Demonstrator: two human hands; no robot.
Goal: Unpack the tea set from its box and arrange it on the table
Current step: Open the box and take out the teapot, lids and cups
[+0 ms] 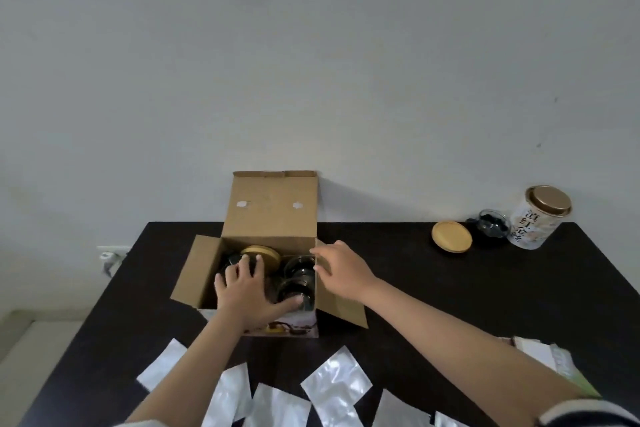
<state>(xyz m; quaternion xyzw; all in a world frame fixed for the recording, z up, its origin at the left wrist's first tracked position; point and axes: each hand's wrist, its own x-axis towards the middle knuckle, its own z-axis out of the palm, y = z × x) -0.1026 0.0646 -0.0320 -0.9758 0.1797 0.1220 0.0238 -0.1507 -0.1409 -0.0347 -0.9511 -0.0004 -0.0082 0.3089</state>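
An open cardboard box (268, 215) stands on the dark table (450, 295) with its flaps spread. Inside lie a glass teapot with a round wooden lid (265, 253) and two glass cups (299, 274) on the right side. My left hand (247, 291) reaches into the box with fingers spread over the teapot, just below its lid. My right hand (341, 267) holds the box's right wall at the top edge, fingers curled over the rim. The teapot's body is mostly hidden under my left hand.
At the back right stand a white tea canister with a gold lid (538, 217), a small glass jar with dark contents (491, 227) and a loose wooden lid (452, 237). Several silver foil packets (336, 383) lie along the table's near edge. A wall rises behind.
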